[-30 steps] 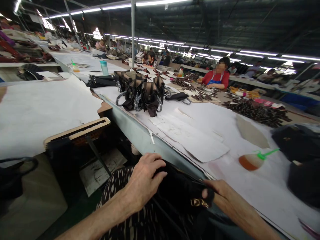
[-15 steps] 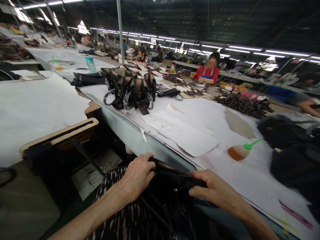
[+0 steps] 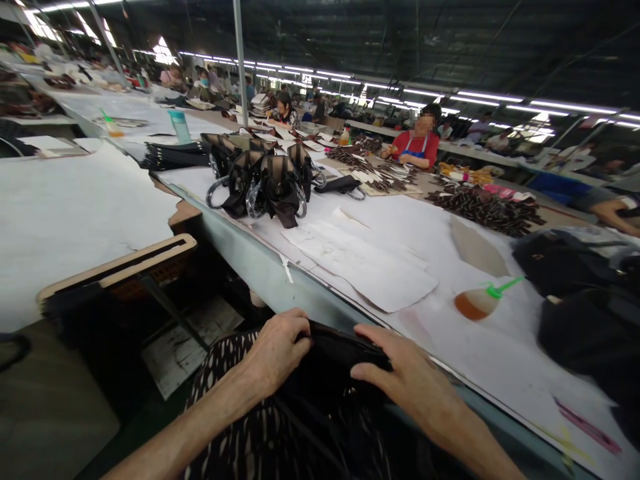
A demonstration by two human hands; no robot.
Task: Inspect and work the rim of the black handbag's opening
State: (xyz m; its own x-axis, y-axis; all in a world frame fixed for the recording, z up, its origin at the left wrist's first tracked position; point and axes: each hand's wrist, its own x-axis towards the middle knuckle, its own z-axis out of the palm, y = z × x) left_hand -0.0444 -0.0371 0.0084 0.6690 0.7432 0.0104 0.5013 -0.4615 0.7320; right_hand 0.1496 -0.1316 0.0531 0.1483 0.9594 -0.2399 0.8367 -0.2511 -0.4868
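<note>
A black bag (image 3: 327, 357) lies in my lap against the table edge, its upper rim facing me and its lower part lost in shadow. At the left end of that rim, my left hand (image 3: 283, 347) is closed, the fingers curled over the edge. My right hand (image 3: 400, 367) straddles the rim farther right, thumb on the near side and index finger along the far side, with the bag's edge between them. Beneath the bag shows patterned dark cloth (image 3: 230, 373).
White paper covers the table (image 3: 360, 267). Several black bags with wrapped handles (image 3: 280, 187) stand beyond. At right are a glue bottle with green spout (image 3: 480, 301), dark bags (image 3: 580, 313) and a pink cutter (image 3: 587, 425). A wooden-rimmed stand (image 3: 120, 267) is left. A co-worker (image 3: 417, 143) sits across.
My right hand has shifted left along the bag's rim, nearer my left hand, and its thumb and index finger have spread a little wider. My left hand stays almost in place.
</note>
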